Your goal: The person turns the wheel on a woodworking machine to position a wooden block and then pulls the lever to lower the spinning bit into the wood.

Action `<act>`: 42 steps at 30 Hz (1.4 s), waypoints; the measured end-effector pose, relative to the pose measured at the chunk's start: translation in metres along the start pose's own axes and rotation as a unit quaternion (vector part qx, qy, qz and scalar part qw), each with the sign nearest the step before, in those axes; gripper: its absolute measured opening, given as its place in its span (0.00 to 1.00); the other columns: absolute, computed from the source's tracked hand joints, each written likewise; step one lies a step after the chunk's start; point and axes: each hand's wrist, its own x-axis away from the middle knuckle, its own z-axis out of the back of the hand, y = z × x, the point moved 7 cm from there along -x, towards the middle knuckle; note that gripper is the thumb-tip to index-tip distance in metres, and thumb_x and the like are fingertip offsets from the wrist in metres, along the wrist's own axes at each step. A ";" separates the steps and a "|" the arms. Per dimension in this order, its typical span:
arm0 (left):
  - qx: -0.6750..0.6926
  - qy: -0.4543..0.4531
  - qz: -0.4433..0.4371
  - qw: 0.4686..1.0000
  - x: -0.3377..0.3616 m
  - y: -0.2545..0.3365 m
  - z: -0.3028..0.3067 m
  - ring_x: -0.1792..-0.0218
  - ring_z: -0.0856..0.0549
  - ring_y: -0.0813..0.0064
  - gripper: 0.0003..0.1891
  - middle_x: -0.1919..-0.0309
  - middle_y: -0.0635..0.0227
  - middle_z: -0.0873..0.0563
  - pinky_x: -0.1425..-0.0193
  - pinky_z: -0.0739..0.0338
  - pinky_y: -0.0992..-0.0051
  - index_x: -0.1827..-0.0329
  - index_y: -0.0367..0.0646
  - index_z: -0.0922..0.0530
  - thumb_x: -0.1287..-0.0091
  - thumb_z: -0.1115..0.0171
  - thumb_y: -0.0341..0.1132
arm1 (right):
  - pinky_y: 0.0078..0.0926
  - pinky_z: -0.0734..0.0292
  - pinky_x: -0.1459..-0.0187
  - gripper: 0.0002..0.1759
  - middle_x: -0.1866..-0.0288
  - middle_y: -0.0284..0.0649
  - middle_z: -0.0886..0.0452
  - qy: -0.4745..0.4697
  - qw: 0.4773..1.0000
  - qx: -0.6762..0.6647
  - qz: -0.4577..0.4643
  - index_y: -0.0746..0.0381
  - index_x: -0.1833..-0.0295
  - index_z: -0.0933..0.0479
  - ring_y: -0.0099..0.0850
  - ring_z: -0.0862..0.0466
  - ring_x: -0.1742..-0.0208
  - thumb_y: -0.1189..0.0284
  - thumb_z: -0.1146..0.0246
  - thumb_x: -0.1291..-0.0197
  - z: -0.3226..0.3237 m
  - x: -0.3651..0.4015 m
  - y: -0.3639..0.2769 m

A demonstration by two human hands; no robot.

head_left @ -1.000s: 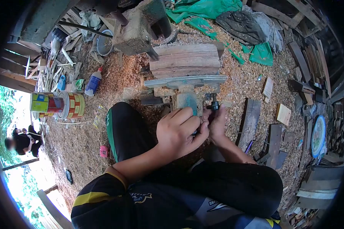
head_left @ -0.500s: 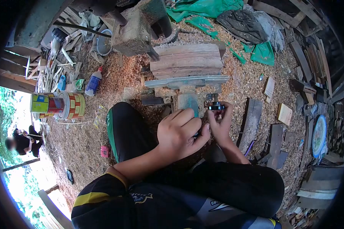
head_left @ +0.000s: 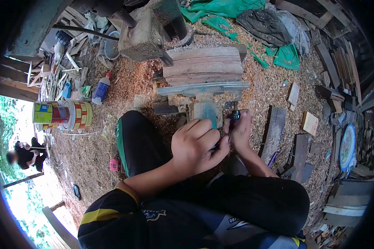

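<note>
My left hand (head_left: 197, 143) is curled into a fist at the near end of a teal metal device (head_left: 205, 111) that looks like a vise. What its fingers wrap round is mostly hidden; a small dark bit shows by the thumb. My right hand (head_left: 241, 130) has its fingers closed on a small black knob (head_left: 236, 114) at the device's right side. Across the front runs a wide, worn metal bar (head_left: 203, 89), its paint bluish grey. Just beyond it lies a thick, weathered wooden block (head_left: 201, 66).
Shavings cover the ground. A dusty heavy base (head_left: 143, 43) stands beyond the block. Boards (head_left: 273, 130) lie at right. A glue-like bottle (head_left: 101, 89) and paint buckets (head_left: 79, 115) are at left. Another person (head_left: 27, 155) sits far left. Green plastic sheeting (head_left: 224, 9) lies at the top.
My right hand has rolled over at the black knob, and its fingers now cover more of it. The knob appears turned. My left hand has hardly moved.
</note>
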 end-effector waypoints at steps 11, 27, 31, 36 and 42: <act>0.008 -0.003 0.001 1.000 0.000 0.001 0.001 0.78 0.26 0.61 0.14 0.76 0.64 0.29 0.74 0.29 0.64 0.78 0.44 0.27 0.45 0.26 0.29 | 0.28 0.20 0.56 0.30 0.56 0.39 0.21 0.029 0.949 0.231 0.212 0.65 0.34 0.34 0.29 0.18 0.61 0.72 0.26 0.34 0.003 0.007 -0.038; 0.015 0.021 -0.014 1.000 0.003 -0.001 0.000 0.79 0.26 0.62 0.13 0.76 0.66 0.29 0.74 0.28 0.66 0.78 0.45 0.26 0.46 0.26 0.29 | 0.33 0.24 0.73 0.28 0.72 0.44 0.18 0.015 0.904 0.372 0.210 0.66 0.42 0.32 0.34 0.17 0.77 0.66 0.23 0.36 0.006 -0.003 -0.038; 0.021 0.028 -0.018 0.999 0.002 -0.001 0.000 0.79 0.26 0.62 0.13 0.76 0.66 0.29 0.74 0.28 0.66 0.77 0.44 0.26 0.46 0.26 0.28 | 0.32 0.24 0.74 0.25 0.74 0.41 0.19 0.019 0.905 0.376 0.198 0.65 0.46 0.30 0.33 0.18 0.79 0.66 0.22 0.37 0.004 -0.006 -0.040; 0.031 0.029 -0.019 0.999 0.002 -0.001 -0.001 0.78 0.25 0.61 0.13 0.75 0.65 0.28 0.73 0.28 0.65 0.77 0.44 0.27 0.45 0.27 0.27 | 0.33 0.24 0.75 0.25 0.77 0.39 0.19 0.033 0.905 0.380 0.190 0.65 0.48 0.29 0.33 0.18 0.80 0.65 0.22 0.37 0.004 -0.004 -0.047; 0.027 0.008 -0.031 0.999 0.000 -0.002 -0.004 0.78 0.24 0.63 0.13 0.74 0.66 0.27 0.75 0.27 0.65 0.76 0.46 0.26 0.45 0.25 0.29 | 0.39 0.22 0.73 0.28 0.77 0.46 0.19 0.020 0.892 0.419 0.171 0.65 0.52 0.30 0.43 0.14 0.78 0.57 0.23 0.37 0.008 -0.003 -0.044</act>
